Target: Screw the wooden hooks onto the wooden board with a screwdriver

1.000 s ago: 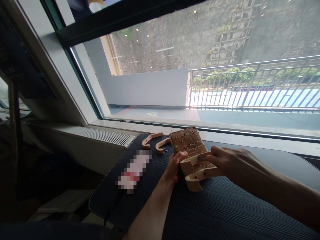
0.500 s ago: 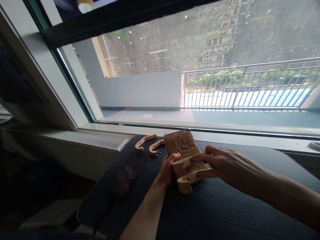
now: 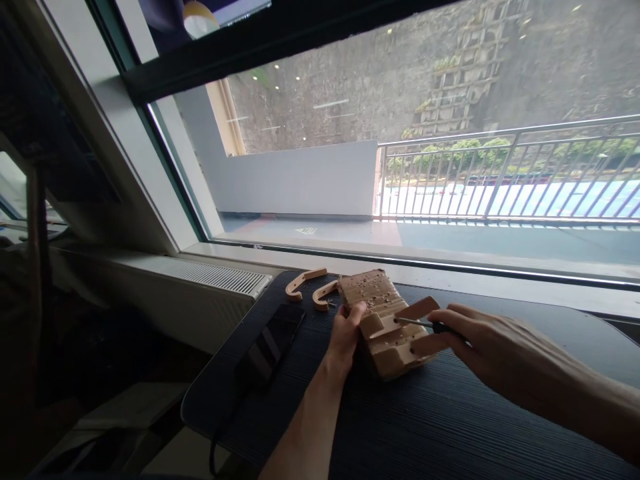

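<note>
Black, ridged tabletop (image 3: 440,427): left hand (image 3: 346,333) curled round a crumb-strewn block (image 3: 367,290), right hand (image 3: 473,330) round a screwdriver (image 3: 425,324).

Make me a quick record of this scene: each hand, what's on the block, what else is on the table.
Left hand: grips the left side of the brown block
Right hand: holds a screwdriver, tip at the farther hook
On block: two wooden hooks
Left of block: two loose hooks, dark phone
Surface: dark table
</note>
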Demonstrator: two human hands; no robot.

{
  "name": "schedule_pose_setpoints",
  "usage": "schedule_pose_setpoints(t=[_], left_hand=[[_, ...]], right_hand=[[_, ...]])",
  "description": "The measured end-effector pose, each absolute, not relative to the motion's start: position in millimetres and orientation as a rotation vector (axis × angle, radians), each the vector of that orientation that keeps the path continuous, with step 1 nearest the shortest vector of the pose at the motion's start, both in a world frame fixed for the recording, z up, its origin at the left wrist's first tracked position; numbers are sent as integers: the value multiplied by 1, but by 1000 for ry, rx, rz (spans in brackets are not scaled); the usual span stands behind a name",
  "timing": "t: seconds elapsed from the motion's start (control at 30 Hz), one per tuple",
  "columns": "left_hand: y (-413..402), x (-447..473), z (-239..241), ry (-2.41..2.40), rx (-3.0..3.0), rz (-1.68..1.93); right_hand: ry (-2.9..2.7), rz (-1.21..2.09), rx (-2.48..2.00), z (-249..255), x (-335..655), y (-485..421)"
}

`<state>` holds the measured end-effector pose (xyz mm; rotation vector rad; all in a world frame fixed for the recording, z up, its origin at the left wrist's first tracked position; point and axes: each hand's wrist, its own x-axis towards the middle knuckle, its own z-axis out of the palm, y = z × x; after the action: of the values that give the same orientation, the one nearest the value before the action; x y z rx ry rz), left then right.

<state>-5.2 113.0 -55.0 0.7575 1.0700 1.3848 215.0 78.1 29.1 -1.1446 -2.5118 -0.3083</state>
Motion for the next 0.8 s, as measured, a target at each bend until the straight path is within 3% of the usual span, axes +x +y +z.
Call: schedule_pose_setpoints(t=[0.27,0.37,0.5,0.63,0.8], left_hand=[[71,-50,-29,1585,1133,1255],[45,-73,-25,2044,1792,1253],[27,-100,-35,2461,1939,876],[24,-103,-40,2461,1886,756],[30,-74,-34,2009,1791,1235]], right_hand=[[-2573,-26,-1243,8,222,72],[-2535,-42,-1237,5,227,70],[-2517,-58,-1219,-2,234,71],[-2481,-62,-1220,-6,236,73],[-2408,44,-1254,-3,241,76]])
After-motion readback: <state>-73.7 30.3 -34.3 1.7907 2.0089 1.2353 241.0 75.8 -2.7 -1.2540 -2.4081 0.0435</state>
